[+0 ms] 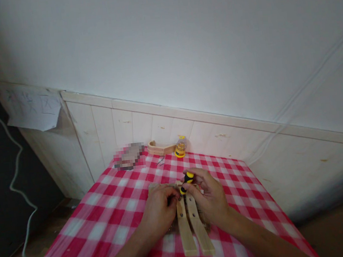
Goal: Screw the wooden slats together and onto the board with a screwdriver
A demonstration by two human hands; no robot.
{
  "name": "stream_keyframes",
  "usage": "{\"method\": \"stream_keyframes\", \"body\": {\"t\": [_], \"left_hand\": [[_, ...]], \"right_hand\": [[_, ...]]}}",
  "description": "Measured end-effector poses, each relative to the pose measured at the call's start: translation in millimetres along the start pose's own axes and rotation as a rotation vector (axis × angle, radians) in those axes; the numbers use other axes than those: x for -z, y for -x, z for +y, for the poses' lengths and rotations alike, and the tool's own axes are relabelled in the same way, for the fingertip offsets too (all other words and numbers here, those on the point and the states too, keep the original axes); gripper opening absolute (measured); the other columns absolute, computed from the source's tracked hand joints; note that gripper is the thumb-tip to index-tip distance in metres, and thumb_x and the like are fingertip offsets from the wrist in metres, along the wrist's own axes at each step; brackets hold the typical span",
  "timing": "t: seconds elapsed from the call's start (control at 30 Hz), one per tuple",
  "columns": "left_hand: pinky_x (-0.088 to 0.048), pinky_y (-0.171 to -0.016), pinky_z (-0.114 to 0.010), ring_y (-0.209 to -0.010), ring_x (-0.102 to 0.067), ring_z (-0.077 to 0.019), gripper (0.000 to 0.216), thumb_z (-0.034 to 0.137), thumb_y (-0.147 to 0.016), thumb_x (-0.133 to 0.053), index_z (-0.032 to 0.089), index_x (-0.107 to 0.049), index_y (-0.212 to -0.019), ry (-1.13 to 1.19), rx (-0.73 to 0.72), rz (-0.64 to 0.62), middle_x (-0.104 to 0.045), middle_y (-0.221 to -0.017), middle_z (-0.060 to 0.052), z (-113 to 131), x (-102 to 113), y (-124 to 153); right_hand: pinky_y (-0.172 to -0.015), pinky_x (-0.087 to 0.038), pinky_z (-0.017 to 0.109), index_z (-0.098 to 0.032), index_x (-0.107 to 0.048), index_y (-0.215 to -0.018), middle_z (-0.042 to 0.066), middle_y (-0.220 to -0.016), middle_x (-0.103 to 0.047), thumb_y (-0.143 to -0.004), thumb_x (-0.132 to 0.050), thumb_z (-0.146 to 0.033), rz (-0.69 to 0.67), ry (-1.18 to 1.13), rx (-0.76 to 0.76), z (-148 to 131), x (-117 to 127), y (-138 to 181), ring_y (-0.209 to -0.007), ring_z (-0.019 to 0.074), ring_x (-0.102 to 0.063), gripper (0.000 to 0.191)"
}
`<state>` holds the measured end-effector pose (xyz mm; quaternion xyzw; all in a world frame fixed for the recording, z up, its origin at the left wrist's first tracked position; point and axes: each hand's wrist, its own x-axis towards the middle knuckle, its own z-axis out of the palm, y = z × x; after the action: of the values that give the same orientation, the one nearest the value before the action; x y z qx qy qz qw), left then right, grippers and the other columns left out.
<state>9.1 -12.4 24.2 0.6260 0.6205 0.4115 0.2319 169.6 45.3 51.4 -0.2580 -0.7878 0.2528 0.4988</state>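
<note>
My right hand (209,192) grips a short yellow-and-black screwdriver (188,178), tilted with its lower end toward the wooden pieces. Two pale wooden bars, a left one (186,235) and a right one (201,233), lie side by side with their ends toward me, and dark holes or screw heads show in them. At the left bar's far part, my left hand (159,207) has its thumb and fingertips pinched together. Whatever those fingertips hold is too small to make out. Beneath the bars and hands is a brownish piece, mostly hidden.
A red-and-white checked cloth (107,217) covers the table. By the wall stand a yellow-capped clear container of bits (180,147) and a curved wooden piece (160,149). Small metal items (160,161) lie in front, with a blurred-out object (130,156) to the left.
</note>
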Motion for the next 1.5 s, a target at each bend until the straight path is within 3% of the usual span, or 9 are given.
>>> {"method": "stream_keyframes", "body": {"t": [0.2,0.37,1.13,1.37,1.5], "left_hand": [[-0.040,-0.086,-0.036,-0.091,-0.065,-0.0226,0.023,0.007,-0.082,-0.054,0.021,-0.072,-0.079,-0.011,0.002,-0.003,-0.076,-0.087,-0.003,0.5,0.8,-0.1],[-0.038,-0.087,-0.035,-0.089,-0.064,-0.0221,0.023,0.007,-0.082,-0.055,0.021,-0.072,-0.077,-0.012,-0.001,-0.001,-0.075,-0.086,-0.002,1.6,1.1,0.1],[-0.043,-0.085,-0.035,-0.091,-0.065,-0.0232,0.022,0.007,-0.082,-0.053,0.021,-0.069,-0.075,0.042,0.036,-0.022,-0.074,-0.086,-0.003,3.4,1.9,0.4],[-0.043,-0.095,-0.040,-0.107,-0.064,-0.0259,0.021,0.008,-0.082,-0.056,0.022,-0.072,-0.080,0.001,0.005,0.014,-0.076,-0.107,-0.005,1.8,1.6,2.0],[-0.043,-0.096,-0.041,-0.105,-0.065,-0.0254,0.023,0.007,-0.082,-0.055,0.022,-0.072,-0.080,-0.012,-0.006,0.008,-0.077,-0.107,-0.004,1.5,1.4,1.0]], "right_hand": [[-0.084,-0.063,0.032,-0.027,-0.068,-0.121,0.006,-0.107,-0.075,-0.092,-0.067,-0.016,-0.046,0.097,0.132,-5.5,6.6,-4.6,-0.095,0.0198,-0.074,0.031],[-0.089,-0.063,0.037,-0.027,-0.061,-0.131,0.010,-0.120,-0.072,-0.097,-0.057,-0.015,-0.095,0.061,0.109,-1.9,6.2,-1.0,-0.108,0.0227,-0.073,0.037],[-0.082,-0.062,0.032,-0.027,-0.065,-0.122,0.006,-0.103,-0.073,-0.090,-0.066,-0.011,-0.027,0.123,0.180,-8.7,9.3,-9.4,-0.093,0.0203,-0.072,0.036],[-0.079,-0.063,0.032,-0.024,-0.063,-0.120,0.007,-0.103,-0.071,-0.090,-0.063,-0.013,-0.051,0.158,0.150,-6.1,9.3,-10.8,-0.091,0.0201,-0.072,0.032],[-0.074,-0.063,0.029,-0.024,-0.060,-0.122,0.007,-0.104,-0.070,-0.092,-0.060,-0.013,-0.106,0.145,0.119,-8.4,10.0,-15.6,-0.089,0.0185,-0.073,0.032]]}}
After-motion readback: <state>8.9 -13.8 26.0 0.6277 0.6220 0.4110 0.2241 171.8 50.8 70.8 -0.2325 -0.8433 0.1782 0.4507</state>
